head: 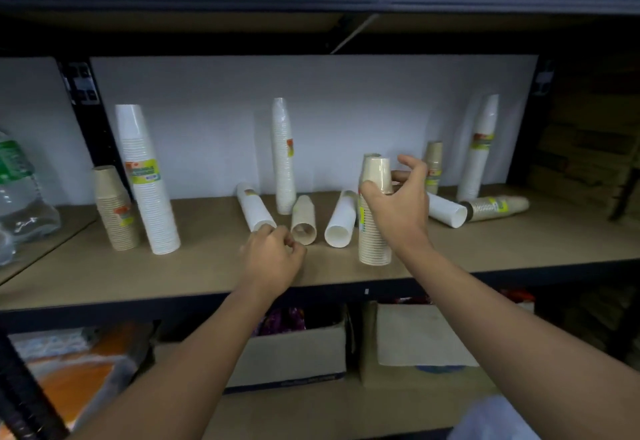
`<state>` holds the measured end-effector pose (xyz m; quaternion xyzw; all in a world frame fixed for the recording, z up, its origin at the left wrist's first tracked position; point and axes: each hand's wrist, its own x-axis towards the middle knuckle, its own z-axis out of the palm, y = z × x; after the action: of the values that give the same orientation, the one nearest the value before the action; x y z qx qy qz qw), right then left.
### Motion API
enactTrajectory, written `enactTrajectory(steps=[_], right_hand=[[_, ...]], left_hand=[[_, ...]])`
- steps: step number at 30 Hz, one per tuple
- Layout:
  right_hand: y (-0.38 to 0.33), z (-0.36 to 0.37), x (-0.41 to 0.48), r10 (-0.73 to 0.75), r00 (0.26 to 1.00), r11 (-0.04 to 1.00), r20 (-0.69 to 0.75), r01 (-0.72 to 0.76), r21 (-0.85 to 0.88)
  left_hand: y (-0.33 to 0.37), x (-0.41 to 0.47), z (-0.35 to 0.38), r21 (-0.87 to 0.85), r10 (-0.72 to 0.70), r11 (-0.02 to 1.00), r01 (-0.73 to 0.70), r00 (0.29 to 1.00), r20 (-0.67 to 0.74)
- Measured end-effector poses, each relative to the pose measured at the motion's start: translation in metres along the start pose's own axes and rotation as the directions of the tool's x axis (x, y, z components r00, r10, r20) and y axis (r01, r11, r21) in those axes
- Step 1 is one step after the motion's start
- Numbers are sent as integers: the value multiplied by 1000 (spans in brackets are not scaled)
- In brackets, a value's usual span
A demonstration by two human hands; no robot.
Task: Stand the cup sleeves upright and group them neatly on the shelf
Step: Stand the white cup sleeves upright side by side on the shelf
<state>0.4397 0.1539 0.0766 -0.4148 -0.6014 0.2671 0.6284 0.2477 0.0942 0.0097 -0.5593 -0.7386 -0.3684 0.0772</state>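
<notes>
Several cup sleeves stand or lie on the brown shelf (pixel 194 277). My right hand (pixel 398 207) is wrapped around the upper part of an upright beige cup sleeve (pixel 374 238) whose base rests near the shelf's front edge. My left hand (pixel 273 256) has its fingers curled at the open end of a lying white sleeve (pixel 252 204), with nothing visibly in it. Beside it lie a beige sleeve (pixel 303 219) and a white sleeve (pixel 341 219). Another white sleeve (pixel 446 213) and a beige sleeve (pixel 498 207) lie to the right.
Upright sleeves: short beige (pixel 116 211) and tall white (pixel 149 183) at left, tall white (pixel 283 155) at centre back, beige (pixel 433 166) and leaning white (pixel 479 148) at right. A wrapped water bottle (pixel 17 193) stands far left. Cardboard boxes (pixel 294 353) sit on the shelf below.
</notes>
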Motion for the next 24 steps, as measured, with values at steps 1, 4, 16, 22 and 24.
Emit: enactTrajectory(steps=[1, 4, 16, 22, 24], right_hand=[[5, -6, 4, -3, 1000, 1000, -5, 3, -21], [22, -15, 17, -10, 999, 999, -31, 8, -51], [89, -19, 2, 0, 994, 993, 105, 12, -118], [100, -21, -3, 57, 985, 983, 163, -28, -180], [99, -20, 2, 99, 980, 985, 172, -72, -156]], left_hand=[[3, 0, 5, 0, 1, 1000, -1, 1000, 10], [6, 3, 15, -10, -7, 1000, 8, 999, 48], [-3, 3, 38, 90, 4, 996, -10, 998, 67], [-3, 2, 39, 86, 3, 996, -8, 998, 61], [-3, 2, 39, 96, 0, 995, -5, 998, 61]])
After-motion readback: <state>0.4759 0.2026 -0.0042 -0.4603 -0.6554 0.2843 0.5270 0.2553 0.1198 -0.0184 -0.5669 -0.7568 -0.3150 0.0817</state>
